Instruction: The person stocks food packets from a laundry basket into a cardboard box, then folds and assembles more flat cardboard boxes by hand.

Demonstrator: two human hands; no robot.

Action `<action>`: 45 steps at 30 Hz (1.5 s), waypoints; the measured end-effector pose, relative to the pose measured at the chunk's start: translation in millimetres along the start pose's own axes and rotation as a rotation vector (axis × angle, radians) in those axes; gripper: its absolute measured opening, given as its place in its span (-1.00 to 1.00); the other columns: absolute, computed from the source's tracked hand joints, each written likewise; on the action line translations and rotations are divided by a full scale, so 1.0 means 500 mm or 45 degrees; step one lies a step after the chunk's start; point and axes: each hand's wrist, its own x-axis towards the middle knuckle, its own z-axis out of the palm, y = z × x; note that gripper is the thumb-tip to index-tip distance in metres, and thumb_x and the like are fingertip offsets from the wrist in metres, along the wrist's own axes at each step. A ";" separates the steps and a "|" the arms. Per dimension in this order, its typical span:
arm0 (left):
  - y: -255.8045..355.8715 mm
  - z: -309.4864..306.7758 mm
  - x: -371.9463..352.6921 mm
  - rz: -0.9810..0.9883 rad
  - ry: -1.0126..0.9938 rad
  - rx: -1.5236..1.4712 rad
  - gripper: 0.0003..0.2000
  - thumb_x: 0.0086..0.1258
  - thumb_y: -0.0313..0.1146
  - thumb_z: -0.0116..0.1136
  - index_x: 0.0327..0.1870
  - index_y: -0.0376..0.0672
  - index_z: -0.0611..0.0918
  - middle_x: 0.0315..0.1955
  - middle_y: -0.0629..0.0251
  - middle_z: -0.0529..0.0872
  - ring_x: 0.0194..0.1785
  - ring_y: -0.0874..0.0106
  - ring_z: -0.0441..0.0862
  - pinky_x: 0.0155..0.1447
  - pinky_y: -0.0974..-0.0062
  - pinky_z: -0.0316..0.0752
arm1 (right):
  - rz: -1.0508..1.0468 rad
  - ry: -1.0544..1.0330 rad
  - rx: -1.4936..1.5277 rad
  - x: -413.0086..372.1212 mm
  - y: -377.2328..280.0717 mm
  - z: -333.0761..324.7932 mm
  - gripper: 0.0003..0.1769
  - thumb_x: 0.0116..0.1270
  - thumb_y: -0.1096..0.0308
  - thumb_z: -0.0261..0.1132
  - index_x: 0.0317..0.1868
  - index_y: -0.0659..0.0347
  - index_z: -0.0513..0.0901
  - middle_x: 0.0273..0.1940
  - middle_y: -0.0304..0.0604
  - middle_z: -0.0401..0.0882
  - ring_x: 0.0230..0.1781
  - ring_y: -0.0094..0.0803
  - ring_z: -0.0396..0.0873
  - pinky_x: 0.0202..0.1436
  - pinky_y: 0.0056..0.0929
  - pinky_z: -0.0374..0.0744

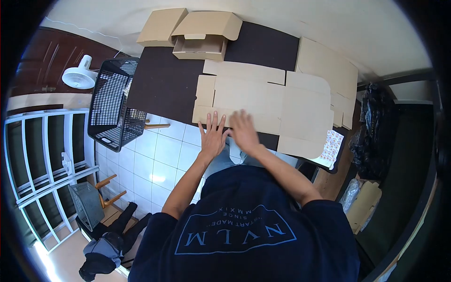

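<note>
An unfolded cardboard box blank (253, 94) lies flat on the dark table, its creases and cut flaps showing. My left hand (213, 138) rests at its near left edge, fingers stretched and spread over the cardboard. Beside it my right hand (244, 131) lies on the same near edge, slightly blurred, with its fingers extended. The two thumbs nearly meet. Neither hand grips anything.
Two folded boxes, a closed one (162, 26) and one with a raised lid (206, 35), stand at the table's back. More flat cardboard (324, 61) lies right, near a patterned sheet (332, 145). A black basket (112, 103) stands left. Another person (105, 251) is at lower left.
</note>
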 end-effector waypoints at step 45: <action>-0.092 -0.015 0.012 -0.452 0.099 -0.079 -0.40 0.60 -0.01 -0.20 0.55 -0.14 0.22 0.59 0.05 0.01 0.62 -0.14 -0.26 0.45 -0.48 -0.25 | 0.398 -0.001 -0.184 -0.136 0.164 -0.103 -0.27 0.47 -0.01 0.12 0.38 0.48 0.35 0.46 0.19 0.24 0.51 0.35 0.03 0.55 0.26 -0.03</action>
